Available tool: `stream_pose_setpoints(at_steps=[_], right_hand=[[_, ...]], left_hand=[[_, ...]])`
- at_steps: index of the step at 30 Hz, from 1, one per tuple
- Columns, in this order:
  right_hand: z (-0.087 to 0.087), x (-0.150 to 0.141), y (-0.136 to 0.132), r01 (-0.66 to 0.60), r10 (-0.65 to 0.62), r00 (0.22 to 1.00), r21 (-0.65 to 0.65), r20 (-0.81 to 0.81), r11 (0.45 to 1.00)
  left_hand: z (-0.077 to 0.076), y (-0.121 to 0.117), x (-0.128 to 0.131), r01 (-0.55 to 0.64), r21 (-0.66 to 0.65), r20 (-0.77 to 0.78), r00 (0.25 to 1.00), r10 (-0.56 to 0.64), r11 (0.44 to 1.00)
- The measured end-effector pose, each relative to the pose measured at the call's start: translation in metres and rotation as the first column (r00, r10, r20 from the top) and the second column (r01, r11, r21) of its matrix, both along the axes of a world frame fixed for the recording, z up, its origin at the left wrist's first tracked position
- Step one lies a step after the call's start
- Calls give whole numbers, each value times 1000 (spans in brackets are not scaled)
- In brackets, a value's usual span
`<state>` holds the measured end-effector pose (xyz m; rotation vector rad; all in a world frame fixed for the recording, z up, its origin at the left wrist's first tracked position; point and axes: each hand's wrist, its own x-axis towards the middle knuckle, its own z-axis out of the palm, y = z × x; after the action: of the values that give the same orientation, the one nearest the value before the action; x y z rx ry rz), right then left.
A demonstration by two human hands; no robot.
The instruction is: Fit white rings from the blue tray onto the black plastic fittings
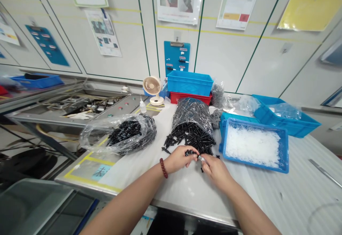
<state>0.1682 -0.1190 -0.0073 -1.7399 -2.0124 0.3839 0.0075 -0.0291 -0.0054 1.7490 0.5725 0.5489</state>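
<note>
My left hand [182,159], with a beaded bracelet at the wrist, grips a small black tubular fitting [190,153] near the front of the table. Its fingers are closed round the part. Against the end of that fitting, my right hand [213,167] pinches a small white piece [201,158]; its exact kind is too small to make out. Just beyond both hands, black fittings [189,135] spill from the mouth of a clear plastic bag [193,112]. To the right lies a tilted blue tray [284,149] full of small white translucent parts [252,144].
Left of the hands is another clear bag [93,137] of black parts. Behind stand a beige fan [153,87], a dropper bottle [143,106], a blue bin [189,83] on a red one [176,97]. A blue crate [307,122] and metal tool [324,170] are at right.
</note>
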Motion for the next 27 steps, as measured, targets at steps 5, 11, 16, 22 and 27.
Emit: stream_pose_setpoints(at_steps=[5,11,16,22,27], right_hand=[[0,0,0,32,-32,999,-6,36,999],[-4,-1,0,62,-64,994,21,84,998],[-1,-2,0,103,-100,985,-16,144,995],[1,-3,0,137,-128,976,-43,178,990],[3,-3,0,172,-164,970,-35,178,984]], left_hand=[[1,-1,0,7,-10,-12,1000,-7,1000],[0,-1,1,10,6,-17,1000,-10,1000],[1,-2,2,15,16,-40,999,-14,1000],[0,-3,2,13,3,-42,999,-13,1000],[1,0,0,-7,3,-17,1000,7,1000]])
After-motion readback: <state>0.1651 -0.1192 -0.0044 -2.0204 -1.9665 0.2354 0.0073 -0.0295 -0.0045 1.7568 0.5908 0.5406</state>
